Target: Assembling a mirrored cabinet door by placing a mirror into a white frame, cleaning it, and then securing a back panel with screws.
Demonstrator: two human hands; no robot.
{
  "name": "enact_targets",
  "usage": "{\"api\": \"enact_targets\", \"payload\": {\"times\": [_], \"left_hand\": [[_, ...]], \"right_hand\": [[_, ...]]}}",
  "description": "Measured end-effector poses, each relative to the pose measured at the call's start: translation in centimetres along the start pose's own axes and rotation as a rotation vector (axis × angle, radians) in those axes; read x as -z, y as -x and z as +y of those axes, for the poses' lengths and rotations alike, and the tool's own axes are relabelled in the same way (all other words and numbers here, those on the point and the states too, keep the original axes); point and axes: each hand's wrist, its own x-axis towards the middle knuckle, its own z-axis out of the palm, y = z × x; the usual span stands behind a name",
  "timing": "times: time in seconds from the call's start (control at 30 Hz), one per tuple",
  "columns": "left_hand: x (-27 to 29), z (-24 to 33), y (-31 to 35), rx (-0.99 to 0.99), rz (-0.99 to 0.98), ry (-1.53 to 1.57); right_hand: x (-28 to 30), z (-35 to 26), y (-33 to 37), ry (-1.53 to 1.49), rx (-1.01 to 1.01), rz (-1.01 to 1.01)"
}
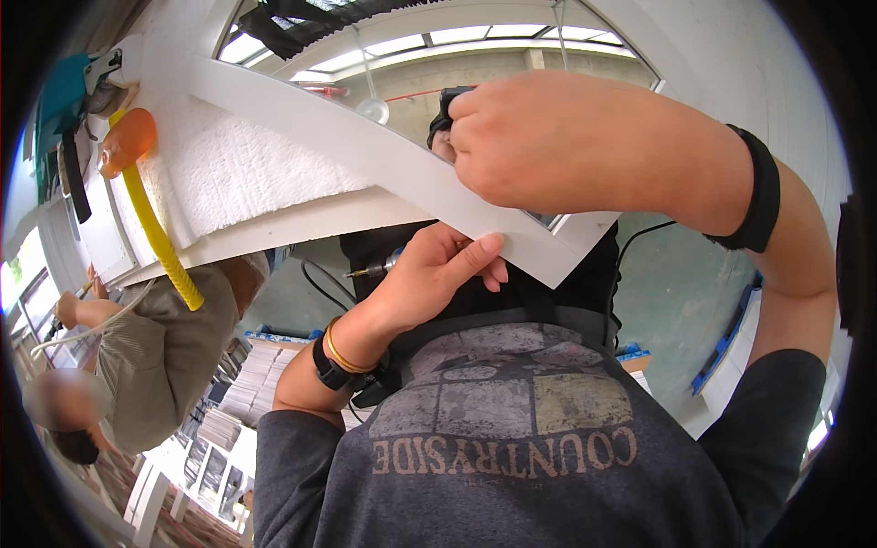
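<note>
A white-framed mirror (292, 110) lies at a slant in front of me, its glass reflecting windows and a ceiling. My left hand (438, 274) grips the frame's near edge close to its corner, thumb on top and fingers beneath. Over the glass, my right hand (512, 137) is closed with its back toward me. A small black object (448, 108) sticks out at its fingers; the hand hides most of it, and its kind does not show. The hand's reflection appears just below it.
On the left, a mallet (132, 146) with orange head and yellow handle lies on white foam (247, 169), beside a teal tool (64, 105). A screwdriver-like tool (370, 270) shows below the frame. Another person (164, 356) is at the left; stacked white pieces (260, 379) stand behind.
</note>
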Motion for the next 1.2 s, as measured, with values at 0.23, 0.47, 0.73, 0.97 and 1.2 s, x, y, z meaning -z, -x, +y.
{"api": "enact_targets", "payload": {"times": [0.23, 0.47, 0.73, 0.97, 1.2], "left_hand": [[0.0, -0.2, 0.0, -0.012, 0.011, 0.003], [-0.1, -0.1, -0.1, -0.002, 0.0, 0.021], [-0.1, 0.0, 0.1, -0.007, 0.013, 0.028], [-0.1, -0.2, 0.0, 0.003, 0.007, 0.023], [0.3, 0.0, 0.1, -0.012, 0.05, -0.022]], "right_hand": [[0.6, -2.0, 0.4, -0.207, -0.002, -0.154], [0.0, -1.6, 1.9, -0.083, -0.069, -0.16], [0.2, -1.9, 0.6, -0.143, -0.025, -0.1], [0.2, -2.1, 2.9, -0.021, 0.066, -0.265], [1.8, -1.1, 7.4, -0.435, -0.214, 0.145]]}}
